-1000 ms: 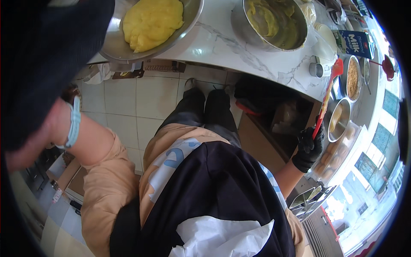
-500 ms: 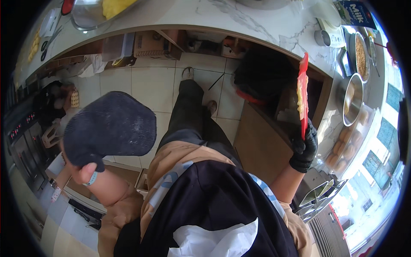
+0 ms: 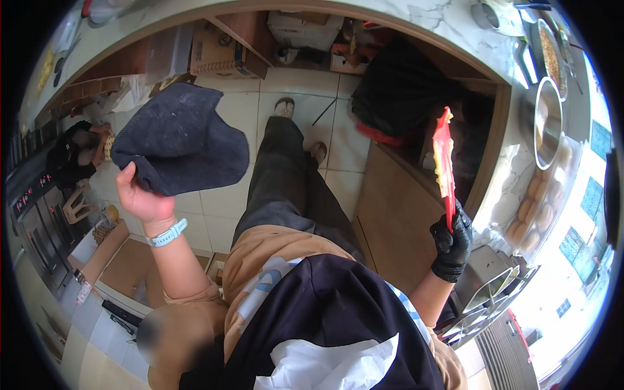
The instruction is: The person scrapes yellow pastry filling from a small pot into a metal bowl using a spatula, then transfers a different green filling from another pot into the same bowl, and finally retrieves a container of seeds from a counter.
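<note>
My bare left hand (image 3: 146,195), with a light blue wristband, grips the near left edge of a dark blue cloth (image 3: 185,143). The cloth has a ribbed patch and small pale specks, and hangs in front of my body above the floor. On the right, my right hand (image 3: 453,240) wears a black glove and is closed round the lower end of a red spatula (image 3: 444,156). That spatula points away from me, with yellow, sticky stuff smeared along its blade. Both things are held well apart, clear of the counter.
A marble-patterned counter (image 3: 448,42) curves round the far side and right. On it stand a metal bowl (image 3: 547,123) and a clear box of round buns (image 3: 536,205). Below lies a black bag (image 3: 396,97). Another person (image 3: 75,153) is at the far left, near ovens (image 3: 42,227).
The cloth and my left hand have moved away from me, and the cloth has turned. My right hand and the spatula have come slightly nearer. The view has shifted off the far counter.
</note>
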Action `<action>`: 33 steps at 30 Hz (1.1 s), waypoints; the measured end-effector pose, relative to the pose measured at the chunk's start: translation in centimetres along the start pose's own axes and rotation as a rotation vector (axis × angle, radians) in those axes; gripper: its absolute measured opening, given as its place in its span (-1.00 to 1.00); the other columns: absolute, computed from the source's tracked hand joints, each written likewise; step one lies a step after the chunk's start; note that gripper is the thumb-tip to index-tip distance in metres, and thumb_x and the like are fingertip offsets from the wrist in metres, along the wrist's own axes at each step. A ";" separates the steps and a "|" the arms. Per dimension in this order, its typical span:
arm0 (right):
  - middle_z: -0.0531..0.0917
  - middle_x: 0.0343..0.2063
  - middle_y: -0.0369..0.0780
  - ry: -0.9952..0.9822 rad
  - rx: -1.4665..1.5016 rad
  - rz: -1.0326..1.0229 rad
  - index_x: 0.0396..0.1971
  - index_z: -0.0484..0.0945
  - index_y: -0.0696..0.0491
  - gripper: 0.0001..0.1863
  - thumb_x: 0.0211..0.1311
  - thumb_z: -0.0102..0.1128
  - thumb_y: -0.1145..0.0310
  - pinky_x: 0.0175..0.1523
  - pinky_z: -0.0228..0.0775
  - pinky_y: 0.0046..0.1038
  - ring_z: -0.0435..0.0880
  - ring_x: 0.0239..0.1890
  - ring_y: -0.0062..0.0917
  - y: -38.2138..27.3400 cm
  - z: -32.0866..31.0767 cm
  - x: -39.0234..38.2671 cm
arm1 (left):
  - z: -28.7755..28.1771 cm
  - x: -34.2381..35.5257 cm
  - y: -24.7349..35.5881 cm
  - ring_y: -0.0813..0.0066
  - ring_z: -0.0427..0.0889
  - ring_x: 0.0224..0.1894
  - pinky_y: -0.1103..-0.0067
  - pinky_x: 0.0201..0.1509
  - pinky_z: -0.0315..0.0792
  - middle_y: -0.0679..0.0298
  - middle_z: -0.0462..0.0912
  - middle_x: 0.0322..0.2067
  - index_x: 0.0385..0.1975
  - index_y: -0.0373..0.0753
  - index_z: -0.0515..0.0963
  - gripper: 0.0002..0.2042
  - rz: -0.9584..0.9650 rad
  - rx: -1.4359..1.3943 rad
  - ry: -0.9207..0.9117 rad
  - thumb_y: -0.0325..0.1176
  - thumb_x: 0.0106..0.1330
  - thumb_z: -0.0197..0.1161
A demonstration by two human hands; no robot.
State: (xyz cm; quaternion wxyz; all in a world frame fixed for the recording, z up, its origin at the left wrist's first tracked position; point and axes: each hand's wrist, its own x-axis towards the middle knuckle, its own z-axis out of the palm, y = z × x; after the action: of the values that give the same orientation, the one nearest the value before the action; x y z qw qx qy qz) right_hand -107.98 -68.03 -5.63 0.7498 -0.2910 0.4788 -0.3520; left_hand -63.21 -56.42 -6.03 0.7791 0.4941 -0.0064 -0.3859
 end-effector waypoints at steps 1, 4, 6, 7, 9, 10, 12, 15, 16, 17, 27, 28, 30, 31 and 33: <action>0.33 -0.78 -0.33 0.008 -0.013 -0.007 -0.03 0.28 0.32 -0.52 0.08 0.04 0.34 -0.73 -0.04 -0.70 0.16 -0.87 -0.74 -0.2 0.1 -0.2 | 1.0 -0.1 0.1 0.24 0.38 -0.01 0.35 0.12 0.20 0.13 0.43 -0.09 -0.10 -0.34 0.36 -0.56 -0.035 -0.133 0.020 -0.28 -0.01 0.00; 0.33 -0.80 -0.33 -0.022 0.004 -0.055 -0.02 0.27 0.30 -0.52 0.09 0.02 0.34 -0.73 -0.04 -0.70 0.16 -0.87 -0.74 -1.7 1.2 -0.7 | 3.5 -0.4 -0.2 0.22 0.38 -0.01 0.33 0.14 0.17 0.15 0.43 -0.08 -0.12 -0.30 0.38 -0.60 -0.239 -0.365 -0.105 -0.29 0.00 -0.02; 0.33 -0.81 -0.34 -0.021 0.003 -0.089 -0.01 0.28 0.29 -0.54 0.11 -0.01 0.35 -0.73 -0.05 -0.70 0.16 -0.88 -0.74 -2.9 1.9 -0.9 | 6.4 -0.7 -0.5 0.23 0.36 0.02 0.33 0.16 0.15 0.16 0.42 -0.06 -0.11 -0.29 0.38 -0.61 -0.264 -0.374 -0.148 -0.29 0.03 -0.02; 0.33 -0.81 -0.34 -0.036 0.009 -0.132 -0.01 0.28 0.29 -0.54 0.11 -0.01 0.35 -0.73 -0.05 -0.70 0.16 -0.88 -0.74 -3.5 2.2 -1.0 | 8.1 -0.8 -0.4 0.25 0.33 0.05 0.33 0.17 0.13 0.16 0.40 -0.03 -0.09 -0.27 0.38 -0.62 -0.309 -0.374 -0.153 -0.29 0.07 -0.02; 0.33 -0.81 -0.33 -0.094 0.042 -0.189 -0.01 0.28 0.28 -0.55 0.11 -0.02 0.36 -0.73 -0.04 -0.71 0.16 -0.87 -0.74 -4.5 2.7 -1.1 | 11.6 -0.6 0.0 0.28 0.36 0.02 0.36 0.14 0.16 0.18 0.43 -0.07 -0.12 -0.26 0.39 -0.66 -0.273 -0.300 -0.236 -0.29 0.10 -0.01; 0.33 -0.80 -0.34 -0.077 0.048 -0.190 -0.01 0.28 0.27 -0.56 0.11 -0.03 0.37 -0.72 -0.03 -0.72 0.16 -0.86 -0.76 -5.2 3.1 -1.4 | 13.1 -0.3 0.3 0.31 0.39 -0.01 0.38 0.11 0.20 0.20 0.45 -0.10 -0.14 -0.26 0.40 -0.69 -0.249 -0.221 -0.272 -0.30 0.12 0.00; 0.30 -0.82 -0.36 -0.058 0.009 -0.230 0.02 0.24 0.27 -0.54 0.14 -0.06 0.35 -0.73 -0.04 -0.73 0.13 -0.87 -0.77 -6.5 4.0 -1.5 | 15.6 1.1 0.6 0.35 0.41 -0.05 0.41 0.08 0.23 0.21 0.47 -0.13 -0.16 -0.27 0.40 -0.71 -0.222 -0.127 -0.280 -0.31 0.14 0.02; 0.25 -0.83 -0.38 -0.046 -0.044 -0.267 0.04 0.21 0.27 -0.53 0.16 -0.10 0.34 -0.74 -0.06 -0.74 0.11 -0.87 -0.79 -7.7 5.2 -0.8 | 18.3 4.3 0.1 0.42 0.48 -0.15 0.51 -0.02 0.31 0.26 0.51 -0.23 -0.21 -0.30 0.41 -0.75 -0.192 -0.028 -0.371 -0.34 0.15 0.08; 0.25 -0.83 -0.39 -0.060 -0.060 -0.278 0.04 0.21 0.26 -0.53 0.16 -0.10 0.33 -0.74 -0.06 -0.75 0.11 -0.87 -0.79 -8.2 5.8 -0.3 | 19.2 5.3 0.3 0.45 0.49 -0.19 0.55 -0.07 0.33 0.27 0.51 -0.25 -0.24 -0.31 0.41 -0.78 -0.176 0.026 -0.407 -0.36 0.16 0.08; 0.25 -0.83 -0.39 -0.058 -0.055 -0.297 0.04 0.21 0.26 -0.53 0.16 -0.10 0.33 -0.74 -0.06 -0.75 0.11 -0.87 -0.79 -8.7 6.4 0.1 | 20.8 5.8 0.4 0.50 0.48 -0.22 0.57 -0.09 0.33 0.28 0.51 -0.30 -0.26 -0.30 0.42 -0.80 -0.061 0.100 -0.421 -0.37 0.16 0.08; 0.31 -0.77 -0.39 0.006 0.057 -0.363 0.01 0.26 0.24 -0.57 0.15 -0.06 0.36 -0.72 -0.02 -0.77 0.16 -0.83 -0.81 -12.7 12.5 5.2 | 33.7 18.1 6.3 0.61 0.44 -0.50 0.64 -0.42 0.31 0.31 0.51 -0.52 -0.42 -0.31 0.48 -0.80 0.420 0.681 -0.521 -0.31 0.13 0.02; 0.36 -0.75 -0.38 0.009 0.099 -0.358 0.00 0.29 0.24 -0.58 0.12 -0.03 0.39 -0.71 0.01 -0.78 0.20 -0.81 -0.81 -12.9 13.1 5.6 | 34.4 19.6 5.9 0.59 0.44 -0.51 0.63 -0.42 0.30 0.31 0.51 -0.53 -0.43 -0.32 0.48 -0.80 0.458 0.832 -0.530 -0.31 0.11 0.01; 0.35 -0.76 -0.38 0.016 0.111 -0.372 0.00 0.29 0.24 -0.58 0.13 -0.03 0.39 -0.71 0.00 -0.78 0.20 -0.82 -0.81 -12.9 13.8 6.3 | 34.6 23.6 4.8 0.55 0.47 -0.47 0.63 -0.40 0.32 0.24 0.53 -0.50 -0.45 -0.38 0.47 -0.76 0.388 1.020 -0.658 -0.30 0.04 0.03; 0.34 -0.76 -0.38 0.018 0.117 -0.379 0.00 0.28 0.24 -0.58 0.13 -0.04 0.39 -0.71 -0.01 -0.78 0.19 -0.82 -0.81 -12.9 14.0 6.8 | 34.5 25.4 3.8 0.53 0.48 -0.46 0.63 -0.39 0.33 0.21 0.53 -0.49 -0.44 -0.40 0.47 -0.74 0.359 1.064 -0.708 -0.29 0.03 0.03; 0.34 -0.76 -0.38 0.036 0.118 -0.377 0.00 0.29 0.25 -0.58 0.14 -0.04 0.39 -0.71 -0.02 -0.78 0.18 -0.82 -0.81 -13.0 14.1 7.3 | 34.4 27.3 2.5 0.62 0.42 -0.52 0.64 -0.44 0.28 0.34 0.49 -0.58 -0.46 -0.36 0.49 -0.76 0.121 1.183 -0.806 -0.27 0.09 0.03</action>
State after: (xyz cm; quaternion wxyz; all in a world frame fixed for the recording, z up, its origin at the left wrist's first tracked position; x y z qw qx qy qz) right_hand -96.03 -80.06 5.92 0.6777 -0.3247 0.4076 -0.5189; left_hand -56.02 -98.84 3.37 0.3377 0.6515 -0.5288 -0.4264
